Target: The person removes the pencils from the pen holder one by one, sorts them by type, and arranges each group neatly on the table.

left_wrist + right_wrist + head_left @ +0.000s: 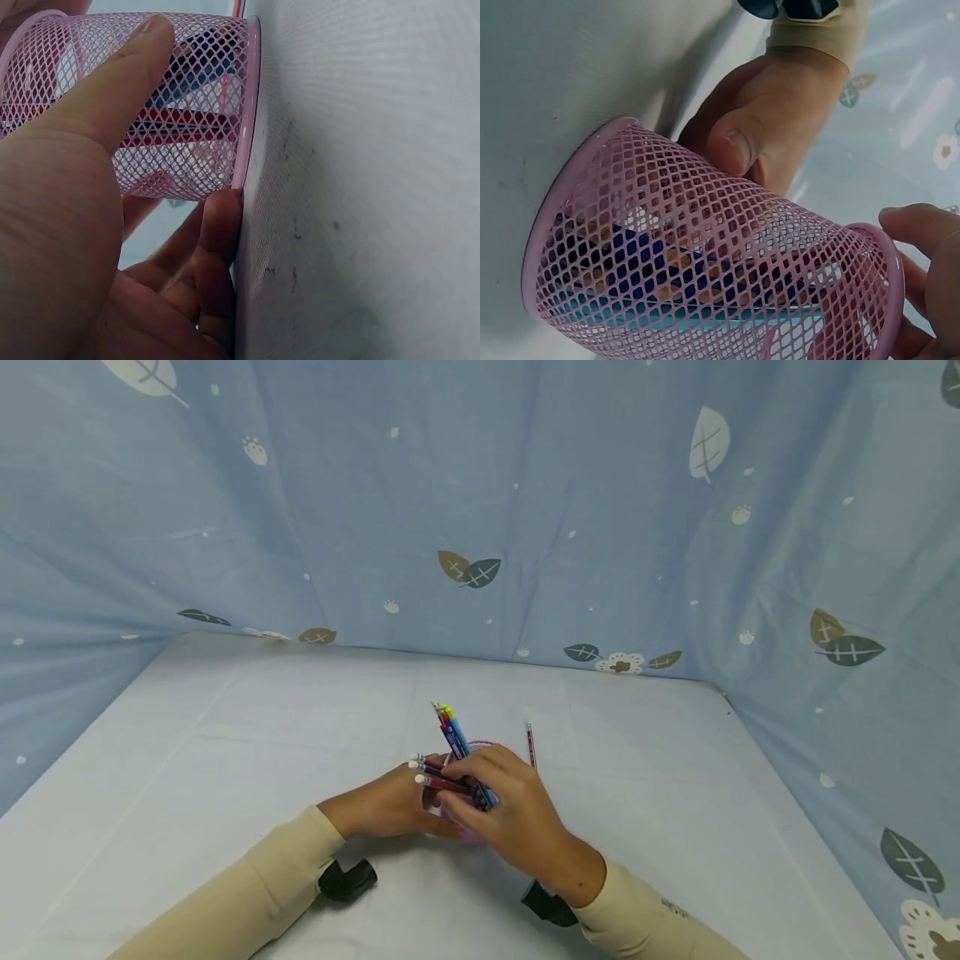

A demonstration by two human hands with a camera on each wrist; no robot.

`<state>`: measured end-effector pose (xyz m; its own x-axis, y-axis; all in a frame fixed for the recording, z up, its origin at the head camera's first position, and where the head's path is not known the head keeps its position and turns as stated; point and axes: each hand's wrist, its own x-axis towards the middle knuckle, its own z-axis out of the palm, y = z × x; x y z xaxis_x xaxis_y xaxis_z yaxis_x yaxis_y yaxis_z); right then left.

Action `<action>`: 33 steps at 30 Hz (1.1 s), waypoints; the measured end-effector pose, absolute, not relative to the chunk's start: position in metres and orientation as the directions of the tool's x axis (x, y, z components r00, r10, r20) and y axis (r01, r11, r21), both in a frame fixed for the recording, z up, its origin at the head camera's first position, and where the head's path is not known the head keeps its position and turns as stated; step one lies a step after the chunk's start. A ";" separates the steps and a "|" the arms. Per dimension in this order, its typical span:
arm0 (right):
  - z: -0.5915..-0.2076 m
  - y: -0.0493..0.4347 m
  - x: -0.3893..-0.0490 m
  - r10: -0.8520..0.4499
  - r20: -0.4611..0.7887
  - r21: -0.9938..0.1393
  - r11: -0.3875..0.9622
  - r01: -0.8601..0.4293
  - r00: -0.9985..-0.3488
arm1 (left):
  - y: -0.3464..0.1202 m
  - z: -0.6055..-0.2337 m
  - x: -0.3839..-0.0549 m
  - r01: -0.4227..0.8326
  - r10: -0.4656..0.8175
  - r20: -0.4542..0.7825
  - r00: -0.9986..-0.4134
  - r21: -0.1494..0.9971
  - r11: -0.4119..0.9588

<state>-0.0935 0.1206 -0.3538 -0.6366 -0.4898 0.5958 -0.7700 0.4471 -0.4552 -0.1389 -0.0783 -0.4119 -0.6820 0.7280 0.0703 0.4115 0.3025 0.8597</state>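
A pink mesh pencil cup (187, 142) stands on the table with red and blue pencils (641, 259) inside, visible through its mesh. My left hand (397, 802) grips the cup from the left, its thumb along the mesh and a fingertip low by the base rim. At the cup's mouth, my right hand (513, 806) has thumb and forefinger curled about red pencils (431, 782) that lean out leftward with white ends. Blue pencils (452, 731) rise above the forefinger. In the right wrist view, fingers (922, 229) of that hand meet the cup's rim.
A lone red pencil (531, 745) lies on the white table (660, 793) just beyond the cup, to the right. Blue leaf-print cloth (525, 510) hangs behind and along the sides. Black wrist mounts (348, 881) sit under both forearms.
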 end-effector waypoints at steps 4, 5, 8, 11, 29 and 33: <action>-0.354 0.120 -0.094 -0.486 0.584 -0.447 0.476 -0.757 -0.650 | -0.078 -0.411 -0.139 0.415 0.716 0.070 -0.694 0.852 0.319; -0.354 0.120 -0.094 -0.486 0.584 -0.441 0.482 -0.757 -0.650 | -0.078 -0.411 -0.138 0.406 0.714 0.064 -0.698 0.857 0.319; -0.355 0.120 -0.095 -0.494 0.591 -0.408 0.499 -0.764 -0.638 | -0.078 -0.410 -0.138 0.365 0.706 0.034 -0.707 0.873 0.323; -0.356 0.121 -0.098 -0.504 0.598 -0.378 0.509 -0.774 -0.623 | -0.078 -0.409 -0.137 0.353 0.701 0.020 -0.713 0.874 0.334; -0.348 0.128 -0.098 -0.502 0.657 -0.337 0.472 -0.815 -0.562 | -0.077 -0.410 -0.137 0.368 0.670 -0.014 -0.742 0.828 0.424; -0.344 0.132 -0.098 -0.487 0.676 -0.345 0.454 -0.822 -0.553 | -0.077 -0.410 -0.136 0.361 0.667 -0.001 -0.745 0.840 0.405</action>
<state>-0.0983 0.1319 -0.3440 -0.5527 -0.4869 0.6763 -0.8217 0.4536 -0.3449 -0.1358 -0.0766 -0.4100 -0.7454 0.6666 -0.0010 0.3611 0.4051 0.8400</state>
